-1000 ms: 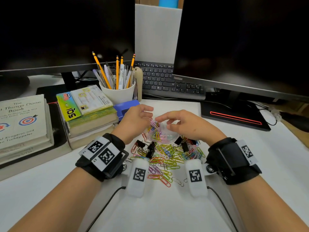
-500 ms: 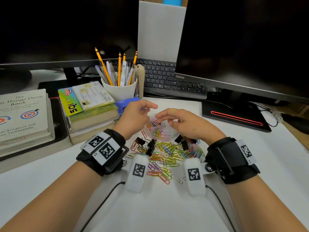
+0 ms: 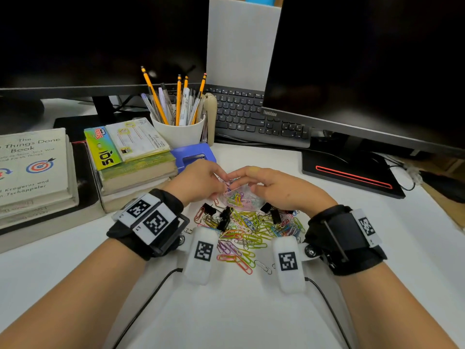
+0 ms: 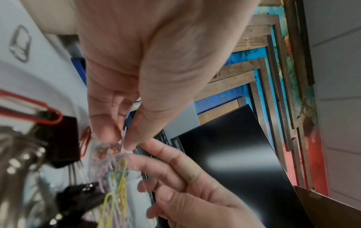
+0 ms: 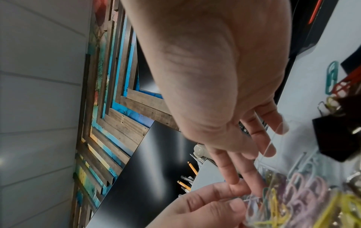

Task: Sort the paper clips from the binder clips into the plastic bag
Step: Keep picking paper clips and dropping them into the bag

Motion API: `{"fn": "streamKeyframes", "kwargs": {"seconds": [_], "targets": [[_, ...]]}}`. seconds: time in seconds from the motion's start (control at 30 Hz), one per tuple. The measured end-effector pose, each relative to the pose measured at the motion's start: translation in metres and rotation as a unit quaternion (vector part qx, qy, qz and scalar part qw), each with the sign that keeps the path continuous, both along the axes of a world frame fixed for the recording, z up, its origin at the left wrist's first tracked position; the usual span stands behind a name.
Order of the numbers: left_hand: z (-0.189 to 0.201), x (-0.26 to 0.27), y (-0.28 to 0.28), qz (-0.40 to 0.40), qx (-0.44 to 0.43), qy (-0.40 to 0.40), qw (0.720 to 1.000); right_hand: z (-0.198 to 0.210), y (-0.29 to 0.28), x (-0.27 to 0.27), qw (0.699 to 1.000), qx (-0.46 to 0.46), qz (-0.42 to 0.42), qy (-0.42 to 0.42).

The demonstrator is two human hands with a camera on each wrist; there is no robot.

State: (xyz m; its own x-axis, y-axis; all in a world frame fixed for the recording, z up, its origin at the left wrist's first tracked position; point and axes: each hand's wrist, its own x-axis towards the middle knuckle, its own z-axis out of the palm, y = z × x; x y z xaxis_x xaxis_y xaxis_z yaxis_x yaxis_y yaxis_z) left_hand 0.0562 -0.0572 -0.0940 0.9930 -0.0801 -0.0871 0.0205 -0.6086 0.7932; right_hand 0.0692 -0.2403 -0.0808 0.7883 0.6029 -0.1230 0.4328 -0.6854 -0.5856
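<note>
A small clear plastic bag (image 3: pixel 241 197) with coloured paper clips inside lies just beyond the mixed pile of paper clips (image 3: pixel 251 233) and black binder clips (image 3: pixel 224 216). My left hand (image 3: pixel 222 182) pinches the bag's rim between thumb and forefinger, seen close in the left wrist view as left hand (image 4: pixel 125 142) on the plastic bag (image 4: pixel 117 177). My right hand (image 3: pixel 247 181) holds the opposite side of the rim. In the right wrist view the right hand (image 5: pixel 254 146) has the clear film across its fingertips, above the plastic bag (image 5: pixel 293 200). A binder clip (image 5: pixel 336 138) sits beside it.
A blue hole punch (image 3: pixel 193 154) and a white cup of pencils (image 3: pixel 180 132) stand just behind the hands. Stacked books (image 3: pixel 130 157) lie to the left, and a keyboard (image 3: pixel 251 117) and a monitor base (image 3: pixel 352 172) lie behind and to the right. White desk (image 3: pixel 239 311) lies in front.
The two hands have drawn together over the bag until their fingertips nearly meet. The left thumb and forefinger have come onto the bag's rim.
</note>
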Motion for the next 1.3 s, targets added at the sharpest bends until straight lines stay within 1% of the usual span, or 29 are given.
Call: {"fn": "streamKeyframes", "kwargs": {"seconds": [0.1, 0.23, 0.3, 0.4, 0.5, 0.6, 0.7, 0.87, 0.93, 1.0, 1.1, 1.13, 1.27, 1.3], "targets": [[-0.001, 0.0, 0.0, -0.001, 0.001, 0.0, 1.0, -0.002, 0.0, 0.001, 1.0, 0.002, -0.007, -0.016], [-0.003, 0.001, 0.0, 0.016, 0.002, -0.001, 1.0, -0.002, 0.0, 0.0, 1.0, 0.004, -0.013, 0.004], [-0.002, 0.0, 0.0, 0.01, 0.013, -0.008, 1.0, -0.001, 0.001, -0.001, 1.0, 0.005, -0.008, 0.005], [-0.001, 0.0, 0.0, 0.005, 0.006, -0.01, 1.0, 0.0, 0.001, -0.002, 1.0, 0.0, 0.0, -0.004], [0.0, 0.001, -0.001, -0.008, 0.016, -0.009, 1.0, 0.001, 0.001, -0.001, 1.0, 0.012, -0.005, -0.005], [0.001, -0.001, -0.001, -0.008, -0.007, -0.005, 1.0, 0.001, 0.002, -0.001, 1.0, 0.021, 0.007, -0.001], [0.0, 0.0, -0.001, 0.014, -0.02, 0.003, 1.0, 0.0, 0.001, -0.001, 0.999, 0.03, -0.003, -0.01], [0.0, 0.003, -0.001, 0.005, -0.001, -0.004, 1.0, 0.002, -0.001, -0.001, 0.999, 0.044, 0.005, 0.023], [0.001, 0.001, -0.001, 0.004, -0.005, 0.0, 1.0, 0.001, -0.001, -0.001, 0.999, 0.03, 0.004, 0.023], [0.001, 0.0, -0.001, 0.002, -0.005, 0.006, 1.0, 0.001, 0.0, -0.001, 1.0, 0.029, 0.001, 0.006], [0.0, -0.001, -0.002, -0.01, 0.01, 0.017, 1.0, 0.011, -0.003, -0.004, 0.996, 0.074, -0.037, -0.041], [0.0, -0.001, -0.002, -0.013, 0.012, 0.022, 1.0, 0.016, -0.005, -0.006, 0.996, 0.073, -0.041, -0.033], [-0.001, -0.002, -0.004, -0.02, 0.016, 0.028, 0.999, 0.029, -0.006, -0.022, 0.996, 0.0, -0.01, 0.084], [-0.002, -0.001, -0.004, -0.017, 0.017, 0.026, 0.999, 0.029, -0.005, -0.024, 0.995, -0.014, -0.009, 0.098]]}}
